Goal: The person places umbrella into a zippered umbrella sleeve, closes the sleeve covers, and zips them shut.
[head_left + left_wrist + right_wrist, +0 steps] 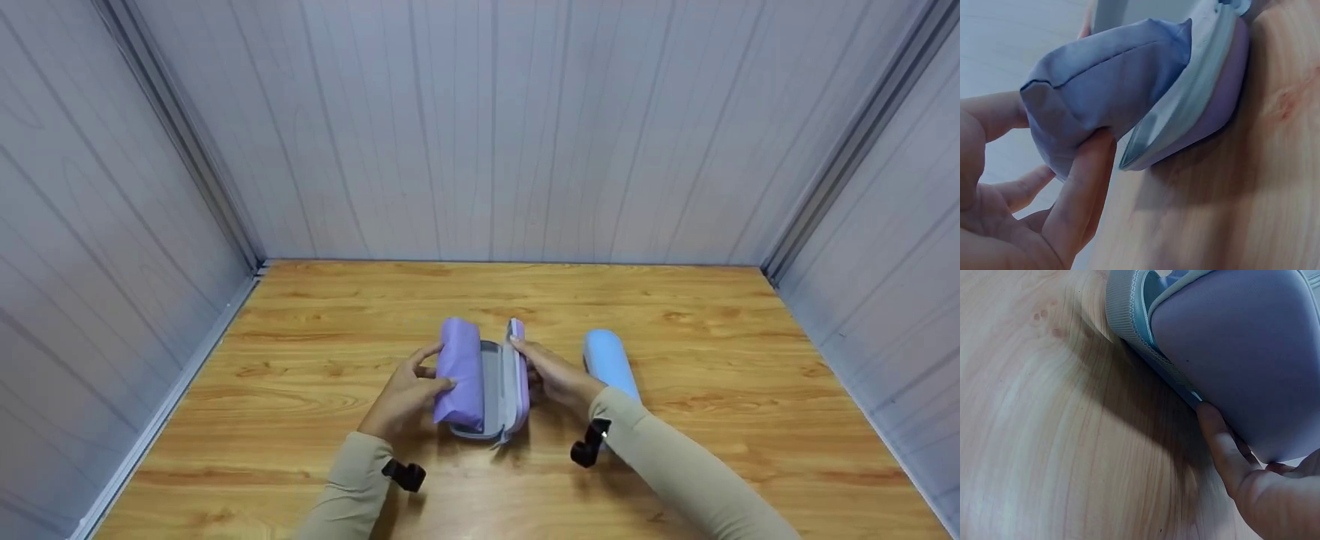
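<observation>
Across a wood-grained surface (300, 375), pinching a purple pouch (460, 367) between thumb and fingers of the left grip (405, 391), over the left half of an open case (493, 386). Holding the lilac lid (523, 394) raised with the right grip (559, 375), thumb at the rim and fingers behind. Hard to tell whether touching, pouch to lining.

Liable to slip, judging by so light a pinch, should fingertips loosen or slack cloth give way beneath them. Apt, too, to snag a loose corner on the zip edge (1129, 309) if brought too close, or to let the lid swing over should the right thumb ease. Possibly at risk of nudging, with a careless turn of the forearm, the blue case (611, 360) lying just beside the right sleeve (675, 461) and partly hidden by it.

Thin and pliant by appearance in the pouch, plump through the middle, creased along the sides, with a dark seam line and a folded corner in the left wrist view. Firmer-looking in the open case: smooth lilac outside, grey inside, rounded at the corners, bordered with pale ribbed tape. Smooth, long and rounded in blue. Streaked and knotted underfoot of it all, with pale grooved panels (487, 135) behind.
</observation>
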`<state>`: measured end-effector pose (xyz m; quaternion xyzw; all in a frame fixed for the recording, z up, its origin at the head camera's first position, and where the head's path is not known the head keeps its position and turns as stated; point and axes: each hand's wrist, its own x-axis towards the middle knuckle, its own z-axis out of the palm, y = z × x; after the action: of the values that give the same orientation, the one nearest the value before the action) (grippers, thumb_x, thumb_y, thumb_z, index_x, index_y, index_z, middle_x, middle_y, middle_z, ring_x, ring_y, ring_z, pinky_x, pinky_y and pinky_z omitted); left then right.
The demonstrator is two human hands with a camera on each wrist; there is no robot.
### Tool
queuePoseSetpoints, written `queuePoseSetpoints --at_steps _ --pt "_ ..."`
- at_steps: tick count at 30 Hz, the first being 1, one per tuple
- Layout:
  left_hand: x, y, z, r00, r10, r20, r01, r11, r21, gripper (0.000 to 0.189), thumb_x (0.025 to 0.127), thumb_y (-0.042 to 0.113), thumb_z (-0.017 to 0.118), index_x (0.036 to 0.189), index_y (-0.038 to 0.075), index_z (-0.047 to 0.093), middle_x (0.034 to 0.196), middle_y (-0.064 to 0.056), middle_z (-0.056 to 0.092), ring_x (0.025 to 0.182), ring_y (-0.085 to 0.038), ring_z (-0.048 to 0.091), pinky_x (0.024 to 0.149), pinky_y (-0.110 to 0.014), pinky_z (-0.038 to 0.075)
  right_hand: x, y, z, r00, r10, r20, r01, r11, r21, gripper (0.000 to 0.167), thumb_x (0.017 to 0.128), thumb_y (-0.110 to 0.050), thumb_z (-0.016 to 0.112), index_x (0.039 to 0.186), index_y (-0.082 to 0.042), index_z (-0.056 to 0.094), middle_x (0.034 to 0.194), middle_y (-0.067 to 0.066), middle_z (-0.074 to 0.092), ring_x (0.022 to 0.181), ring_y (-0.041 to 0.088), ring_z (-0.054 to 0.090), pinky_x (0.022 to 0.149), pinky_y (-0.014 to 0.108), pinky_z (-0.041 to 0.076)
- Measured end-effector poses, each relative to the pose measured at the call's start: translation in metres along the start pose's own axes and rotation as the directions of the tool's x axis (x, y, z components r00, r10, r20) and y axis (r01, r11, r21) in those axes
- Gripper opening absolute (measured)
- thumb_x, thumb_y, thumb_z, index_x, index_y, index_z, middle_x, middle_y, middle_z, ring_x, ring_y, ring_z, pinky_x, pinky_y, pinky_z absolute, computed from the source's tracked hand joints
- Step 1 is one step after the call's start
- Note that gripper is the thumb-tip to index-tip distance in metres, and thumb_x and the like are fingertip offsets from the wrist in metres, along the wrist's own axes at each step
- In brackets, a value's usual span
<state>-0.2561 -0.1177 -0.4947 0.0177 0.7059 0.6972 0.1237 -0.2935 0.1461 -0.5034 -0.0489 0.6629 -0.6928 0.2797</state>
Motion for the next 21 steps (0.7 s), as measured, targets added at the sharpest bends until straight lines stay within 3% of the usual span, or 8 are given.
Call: queuePoseSetpoints --at_steps 6,12,21 --pt "0.003 -0.002 0.01 1.0 0.005 0.022 -0.007 0.995 0.097 0.072 0.087 0.0 0.072 0.151 0.001 0.04 0.114 -0.027 0.057 0.097 -0.035 0.064 0.08 -0.044 0.059 -0.001 -0.001 0.0 1.0 0.005 -0.01 -0.005 1.0 -0.004 0.053 0.104 -0.051 0.044 0.13 -0.006 0.034 0.084 0.0 0.057 0.071 0.012 0.055 0.063 0.027 0.048" --pt "0.005 -0.002 0.019 0.999 -0.027 0.042 0.023 0.996 0.092 0.071 0.089 0.001 0.072 0.152 0.0 0.038 0.115 -0.027 0.057 0.095 -0.034 0.065 0.078 -0.044 0.06 0.0 0.0 0.0 1.0 -0.018 -0.02 0.018 1.0 -0.009 0.049 0.105 -0.049 0.044 0.126 -0.005 0.037 0.082 0.0 0.051 0.069 0.012 0.051 0.062 0.027 0.043" --pt "0.005 -0.004 0.024 0.996 -0.046 0.079 0.037 0.992 0.121 0.07 0.091 0.002 0.069 0.152 -0.002 0.035 0.117 -0.028 0.058 0.098 -0.036 0.065 0.08 -0.046 0.059 0.0 -0.001 0.0 0.999 -0.011 -0.031 0.011 1.0 -0.003 0.06 0.104 -0.05 0.044 0.136 -0.001 0.033 0.082 0.001 0.051 0.071 0.013 0.051 0.063 0.026 0.044"
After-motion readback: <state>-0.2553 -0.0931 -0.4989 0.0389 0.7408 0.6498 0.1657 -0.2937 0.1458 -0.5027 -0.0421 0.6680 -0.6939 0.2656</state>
